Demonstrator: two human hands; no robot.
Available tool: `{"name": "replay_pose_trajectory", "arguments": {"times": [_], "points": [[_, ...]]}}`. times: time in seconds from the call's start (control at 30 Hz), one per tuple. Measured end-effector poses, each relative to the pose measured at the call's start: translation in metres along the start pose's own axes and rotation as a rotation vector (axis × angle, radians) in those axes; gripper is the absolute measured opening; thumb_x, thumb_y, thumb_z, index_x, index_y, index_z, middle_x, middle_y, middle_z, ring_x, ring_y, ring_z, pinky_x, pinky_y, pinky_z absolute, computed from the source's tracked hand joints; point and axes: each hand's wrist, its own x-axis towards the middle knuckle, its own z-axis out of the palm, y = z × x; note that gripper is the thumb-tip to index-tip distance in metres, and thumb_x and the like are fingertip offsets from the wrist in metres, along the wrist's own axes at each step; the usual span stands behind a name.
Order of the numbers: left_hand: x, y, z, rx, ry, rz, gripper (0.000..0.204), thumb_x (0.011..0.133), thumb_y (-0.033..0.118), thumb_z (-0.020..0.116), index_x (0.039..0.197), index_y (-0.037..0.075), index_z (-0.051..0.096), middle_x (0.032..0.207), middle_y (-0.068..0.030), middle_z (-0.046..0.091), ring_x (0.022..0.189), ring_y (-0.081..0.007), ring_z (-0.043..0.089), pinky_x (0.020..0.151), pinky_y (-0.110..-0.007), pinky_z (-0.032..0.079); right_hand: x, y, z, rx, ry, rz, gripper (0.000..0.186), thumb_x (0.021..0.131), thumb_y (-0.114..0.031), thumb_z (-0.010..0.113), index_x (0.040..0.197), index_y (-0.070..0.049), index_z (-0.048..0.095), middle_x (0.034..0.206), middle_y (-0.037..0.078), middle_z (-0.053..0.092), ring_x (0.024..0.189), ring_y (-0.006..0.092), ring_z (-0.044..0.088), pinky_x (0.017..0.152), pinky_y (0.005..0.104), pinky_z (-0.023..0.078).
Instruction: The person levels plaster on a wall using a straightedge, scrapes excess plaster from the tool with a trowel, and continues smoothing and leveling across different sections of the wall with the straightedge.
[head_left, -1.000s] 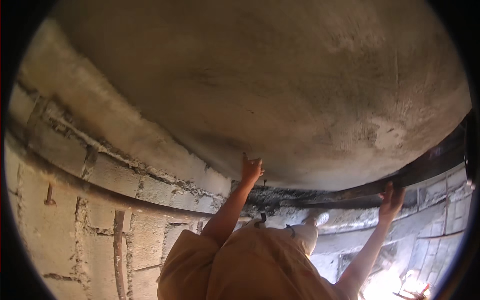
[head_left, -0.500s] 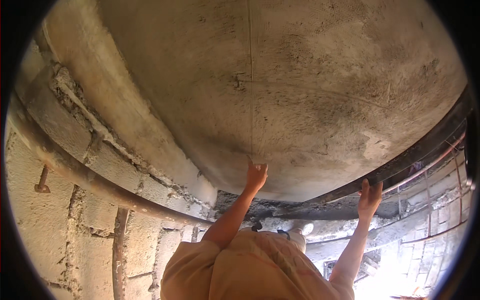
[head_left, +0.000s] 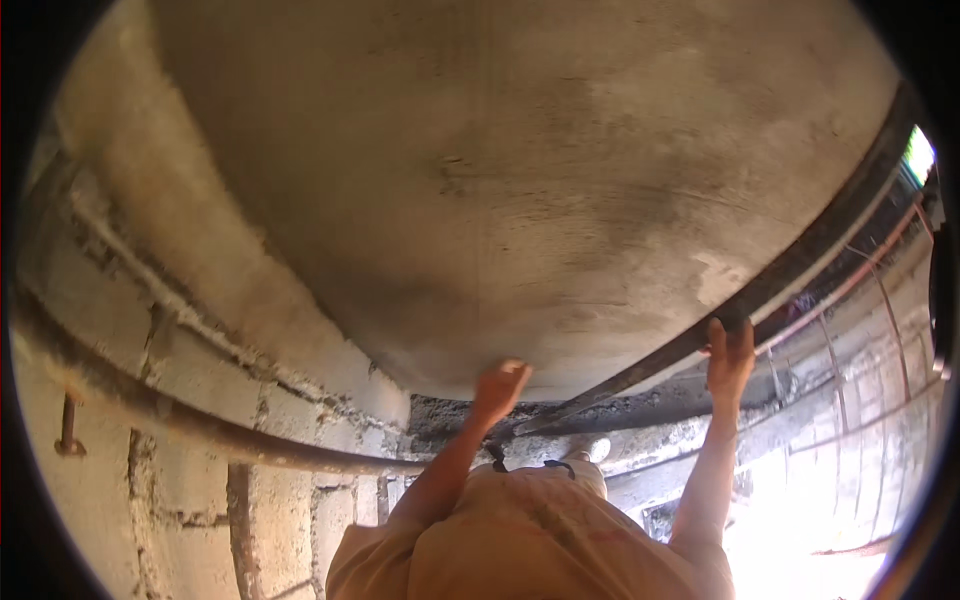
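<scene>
A broad, greyish-brown plastered wall (head_left: 560, 220) rises in front of me, its surface rough in patches. Low on it, near the wall's bottom edge, is my left hand (head_left: 500, 390), its fingers curled into a fist; whether anything is inside is hidden. At the right, my right hand (head_left: 730, 365) reaches up to a long dark bar (head_left: 790, 275) that runs along the wall's right side. Its fingertips and thumb are closed on the bar's lower edge.
Left of the wall stand a pale plaster strip (head_left: 190, 190) and a block wall (head_left: 200, 380). A rusty pipe (head_left: 200, 425) crosses those blocks, and a short metal stub (head_left: 69, 430) sticks out. Thin rusty rods (head_left: 835, 370) stand at the right, before bright light.
My left hand has dropped from the vertical line on the plaster, and its pointing finger has curled in. My right hand stays on the dark bar. The whole view has shifted and blurred.
</scene>
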Motion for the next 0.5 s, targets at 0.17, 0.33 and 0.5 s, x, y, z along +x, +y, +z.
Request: {"name": "replay_pose_trajectory", "arguments": {"times": [0.17,0.33,0.5], "points": [[0.023,0.054,-0.050,-0.313,0.200,0.046,0.022,0.087,0.018,0.061,0.102,0.003,0.058,0.089,-0.0091,0.062,0.079,-0.0150,0.061,0.059,-0.030,0.051,-0.005,0.011,0.003,-0.031,-0.050,0.049,0.028,0.084,-0.021,0.066,0.086,0.003,0.052,0.068,0.010,0.064,0.061,0.0092,0.056,0.049,0.0279,0.043],[0.033,0.102,-0.042,-0.232,0.106,0.344,0.035,0.085,0.018,0.063,0.112,-0.001,0.053,0.104,-0.0137,0.059,0.086,-0.0208,0.059,0.072,-0.034,0.051,-0.005,0.011,0.006,-0.280,0.035,0.022,0.035,0.081,-0.028,0.067,0.077,-0.001,0.046,0.063,0.018,0.059,0.059,0.0274,0.062,0.052,0.0359,0.046],[0.050,0.242,-0.045,0.523,0.285,1.026,0.052,0.083,0.020,0.064,0.126,0.000,0.043,0.125,-0.0219,0.046,0.112,-0.0379,0.046,0.094,-0.048,0.039,-0.010,0.037,-0.016,-0.147,0.054,0.174,0.035,0.079,-0.028,0.067,0.079,0.000,0.047,0.064,0.019,0.057,0.061,0.0317,0.060,0.055,0.0384,0.046]]}}
